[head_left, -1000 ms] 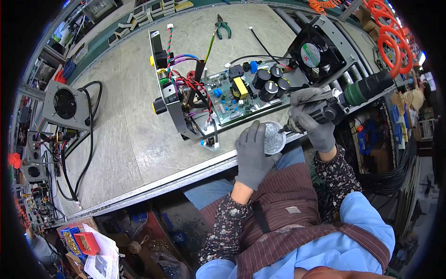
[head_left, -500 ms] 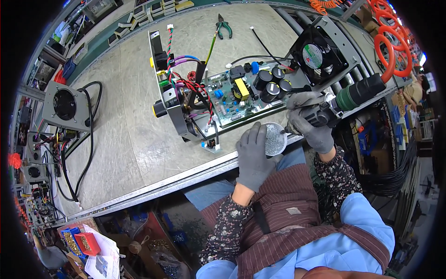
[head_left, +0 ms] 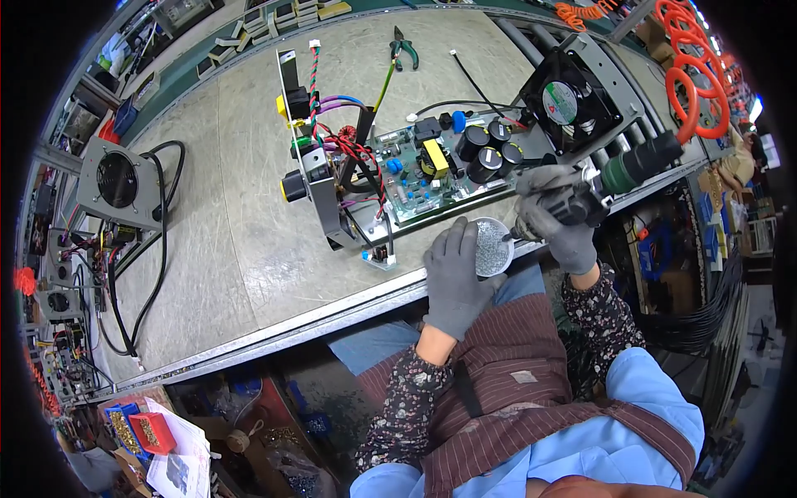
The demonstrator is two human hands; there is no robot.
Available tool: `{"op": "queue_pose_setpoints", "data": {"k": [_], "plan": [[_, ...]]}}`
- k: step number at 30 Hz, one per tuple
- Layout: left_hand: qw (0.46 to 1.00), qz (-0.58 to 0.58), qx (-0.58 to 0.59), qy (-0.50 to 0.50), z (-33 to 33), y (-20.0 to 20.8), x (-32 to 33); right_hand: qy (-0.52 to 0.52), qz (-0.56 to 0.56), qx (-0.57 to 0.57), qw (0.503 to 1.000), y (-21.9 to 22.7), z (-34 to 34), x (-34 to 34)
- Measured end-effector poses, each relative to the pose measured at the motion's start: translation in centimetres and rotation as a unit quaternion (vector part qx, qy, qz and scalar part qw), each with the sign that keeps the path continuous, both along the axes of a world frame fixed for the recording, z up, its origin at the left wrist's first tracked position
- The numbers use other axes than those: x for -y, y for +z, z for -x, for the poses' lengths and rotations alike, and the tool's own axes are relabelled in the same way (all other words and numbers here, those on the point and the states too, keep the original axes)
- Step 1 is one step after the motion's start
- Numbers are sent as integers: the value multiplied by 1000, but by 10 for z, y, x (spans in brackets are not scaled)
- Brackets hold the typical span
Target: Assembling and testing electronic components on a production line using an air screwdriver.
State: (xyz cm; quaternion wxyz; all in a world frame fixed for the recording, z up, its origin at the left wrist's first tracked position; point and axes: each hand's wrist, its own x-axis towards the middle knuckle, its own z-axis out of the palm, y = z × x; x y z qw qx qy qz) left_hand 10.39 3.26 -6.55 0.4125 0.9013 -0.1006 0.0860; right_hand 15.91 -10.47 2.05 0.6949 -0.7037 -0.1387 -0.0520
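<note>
Grey-gloved left hand clasping my round white cup
At its 2 o'clock, my grey-gloved right hand grips a black-green driver.

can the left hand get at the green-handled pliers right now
Probably not: the left hand is holding the white bowl of small silvery parts, and the pliers lie beyond the circuit board, toward the far side of the table.

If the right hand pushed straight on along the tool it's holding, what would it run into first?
Probably the white cup of small silvery pieces in the left hand: the right hand's power screwdriver points there, its tip at or over the rim, though depth is unclear.
</note>
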Motion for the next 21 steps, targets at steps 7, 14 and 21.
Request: {"op": "queue_pose_setpoints", "data": {"k": [7,14,21], "plan": [[1000,5,2,1,0,1,-2,51,64,26,996,-16,13,12],[1000,16,9,8,-1,3,-4,38,46,12,998,-7,12,4],[1000,2,0,-1,-3,3,-10,-15,57,151,987,43,-38,-29]]}}
